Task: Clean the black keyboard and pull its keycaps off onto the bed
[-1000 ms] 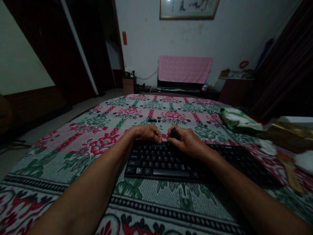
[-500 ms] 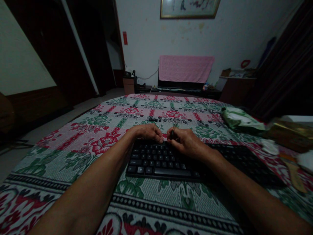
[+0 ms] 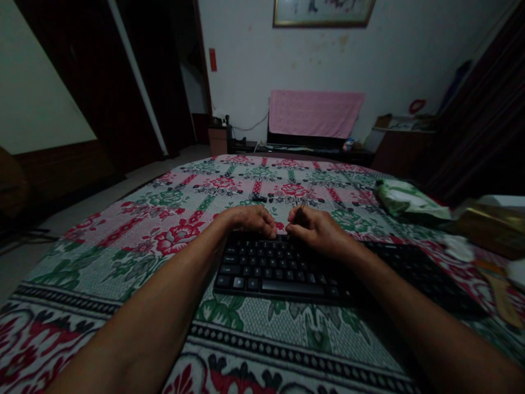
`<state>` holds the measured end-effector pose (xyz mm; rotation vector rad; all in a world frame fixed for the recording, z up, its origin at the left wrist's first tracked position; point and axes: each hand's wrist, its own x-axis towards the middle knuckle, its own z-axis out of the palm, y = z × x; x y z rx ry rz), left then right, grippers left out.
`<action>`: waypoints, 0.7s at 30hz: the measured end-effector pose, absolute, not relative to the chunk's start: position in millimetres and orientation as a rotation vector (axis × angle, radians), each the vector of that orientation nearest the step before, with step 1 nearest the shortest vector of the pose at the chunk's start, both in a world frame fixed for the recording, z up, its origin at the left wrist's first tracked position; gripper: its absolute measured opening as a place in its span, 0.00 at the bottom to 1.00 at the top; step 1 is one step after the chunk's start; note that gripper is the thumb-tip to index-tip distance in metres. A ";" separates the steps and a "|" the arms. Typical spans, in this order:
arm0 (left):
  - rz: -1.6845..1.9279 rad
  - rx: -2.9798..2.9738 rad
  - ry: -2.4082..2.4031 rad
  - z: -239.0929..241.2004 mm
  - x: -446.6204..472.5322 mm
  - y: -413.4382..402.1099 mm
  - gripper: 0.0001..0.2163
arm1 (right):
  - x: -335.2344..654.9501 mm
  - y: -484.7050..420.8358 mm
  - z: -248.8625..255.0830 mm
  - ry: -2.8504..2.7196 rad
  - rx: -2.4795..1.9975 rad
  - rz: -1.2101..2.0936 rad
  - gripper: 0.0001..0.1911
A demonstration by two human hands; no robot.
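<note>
A black keyboard lies on a floral cloth covering the table in front of me. My left hand rests on the keyboard's far edge with its fingers curled down onto the top row of keys. My right hand is just beside it, pinched round a thin dark stick-like tool whose tip points down at the top keys. A small dark piece lies on the cloth just beyond the hands.
A green and white packet lies at the right, with a gold-coloured box and pale scraps nearer the right edge. A pink cloth drapes a low unit against the far wall. Dark doors stand at the left.
Both hands stay at the keyboard's top row. The right hand's tool has tilted slightly and the view has shifted a little; nothing has been let go.
</note>
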<state>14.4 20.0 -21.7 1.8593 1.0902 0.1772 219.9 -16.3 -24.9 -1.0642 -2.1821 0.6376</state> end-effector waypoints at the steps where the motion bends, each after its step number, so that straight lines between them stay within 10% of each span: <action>1: 0.179 1.860 1.084 -21.8 14.5 20.2 0.09 | 220.4 -14.1 -26.5 -2.153 -1.068 0.681 0.07; 21: 0.292 1.911 0.948 -23.8 30.9 20.8 0.12 | 223.0 -8.1 -30.9 -1.887 -1.084 0.996 0.11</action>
